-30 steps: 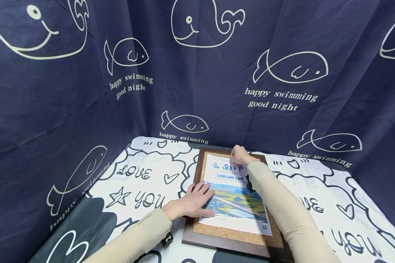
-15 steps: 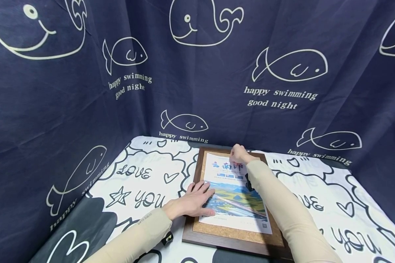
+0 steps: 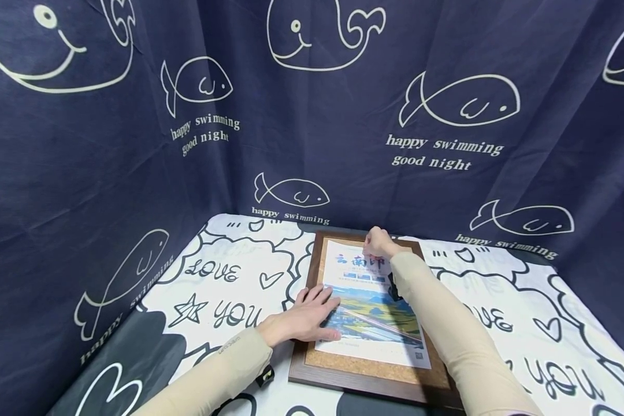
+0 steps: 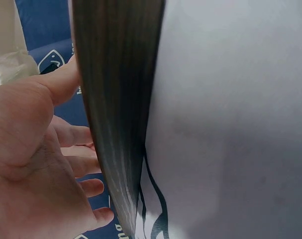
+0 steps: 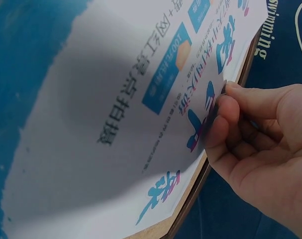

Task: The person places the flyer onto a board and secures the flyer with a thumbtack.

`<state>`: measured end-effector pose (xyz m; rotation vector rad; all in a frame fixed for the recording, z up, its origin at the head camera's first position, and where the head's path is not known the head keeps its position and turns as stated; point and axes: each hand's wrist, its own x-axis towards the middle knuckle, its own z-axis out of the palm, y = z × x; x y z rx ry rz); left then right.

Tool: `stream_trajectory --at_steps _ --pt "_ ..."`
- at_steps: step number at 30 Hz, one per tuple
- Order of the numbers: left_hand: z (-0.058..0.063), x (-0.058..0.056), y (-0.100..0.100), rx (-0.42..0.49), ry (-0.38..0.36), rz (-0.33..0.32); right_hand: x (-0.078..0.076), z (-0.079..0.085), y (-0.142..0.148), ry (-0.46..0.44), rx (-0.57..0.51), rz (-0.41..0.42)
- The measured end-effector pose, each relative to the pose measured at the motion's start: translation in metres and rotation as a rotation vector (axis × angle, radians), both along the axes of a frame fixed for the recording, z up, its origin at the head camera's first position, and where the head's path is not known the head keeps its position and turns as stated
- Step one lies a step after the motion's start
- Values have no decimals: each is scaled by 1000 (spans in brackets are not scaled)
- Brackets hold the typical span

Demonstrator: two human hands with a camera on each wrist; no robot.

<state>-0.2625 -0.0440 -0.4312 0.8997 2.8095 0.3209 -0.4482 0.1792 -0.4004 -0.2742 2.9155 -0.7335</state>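
A printed poster (image 3: 364, 323) with blue lettering and a painted landscape lies on a cork board (image 3: 353, 365) in a brown wooden frame (image 3: 364, 386). My left hand (image 3: 304, 318) rests with spread fingers across the frame's left side and the poster's edge. In the left wrist view, the fingers of that hand (image 4: 39, 149) show beyond the dark side of the frame (image 4: 116, 99). At the poster's top, my right hand (image 3: 379, 244) has its fingers curled. The right wrist view shows its thumb and forefinger (image 5: 230, 107) pinching a small, mostly hidden thing against the paper; I cannot tell its kind.
The framed board lies on a table covered by a black-and-white patterned cloth (image 3: 223, 289). Dark blue curtains (image 3: 338, 144) printed with fish and whales hang behind and at both sides, close to the frame's far edge.
Both hands keep nearly the same places on the board. The head view has shifted very slightly.
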Motion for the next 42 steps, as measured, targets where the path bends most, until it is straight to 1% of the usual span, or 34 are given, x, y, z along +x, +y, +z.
stream_trajectory --at_steps 12,17,23,27,33,42 --pt "0 0 0 5 -6 7 0 0 1 -11 -12 0" --pt "1 0 0 2 -6 4 1 -1 2 -18 -23 -12" --pt "0 -1 0 -3 -11 8 1 0 4 -21 -44 11" --pt "0 -1 1 -6 -17 13 1 -1 5 -12 -40 12" --pt "0 -1 1 -5 -18 14 -2 -4 6 -36 -58 -7" --pt "1 -2 1 -3 -14 8 -7 -7 11 -45 -86 9"
